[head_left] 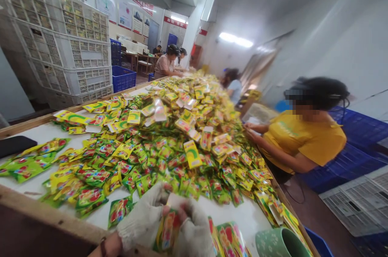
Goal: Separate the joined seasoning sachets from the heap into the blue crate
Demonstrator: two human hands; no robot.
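Observation:
Both my hands wear off-white gloves with bare fingertips. At the near edge of the table, my left hand [144,216] grips the left side of a small printed carton [169,228]. My right hand [194,224], slightly blurred, pinches the same carton near its top, where a pale flap shows between my fingers. A green and red fruit-print packet [119,210] lies left of my left hand. More shiny packets [232,239] lie just right of my right hand, beside a green patterned cup [280,243].
A large heap of green packets [157,152] and yellow cartons [192,154] covers much of the wood-rimmed table [54,214]. A dark phone-like object [16,146] lies at left. White crates [87,53] stand left; a person in yellow [303,140] works at right, others farther back.

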